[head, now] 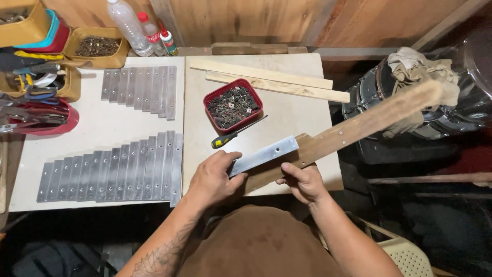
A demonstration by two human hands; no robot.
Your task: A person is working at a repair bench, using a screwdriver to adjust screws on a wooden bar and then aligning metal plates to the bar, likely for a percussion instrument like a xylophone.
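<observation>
— Hands first: what are they gripping?

— Left hand [214, 178] is clenching round the near-left end of a flat metal bar [262, 155]. Right hand [303, 180] is grasping the wooden slat [353, 131] from below, thumb on top, just right of the bar's near end.

— So where is the bar lying?

— Flat on top of the slat, touching it, over the near right part of the pale surface [302, 102]. Both are being held up above it, not resting there.

— And which way are they running?

— Long axes are nearly matching: from near-left at the hands, rising to far-right. The bar is covering only the near stretch; the slat is carrying on well beyond the surface edge, its far tip blurring over a drum [369, 90] with a rag [417, 66] on it.

— Which hand is nearer the bar's free end?

— The right one; the drilled end is sitting just above and left of it.

— Anything else close?

— A yellow-handled screwdriver [230, 136] is lying just beyond the left hand, a red tray of screws [233, 105] farther back, and rows of metal bars [118, 172] off left.
</observation>
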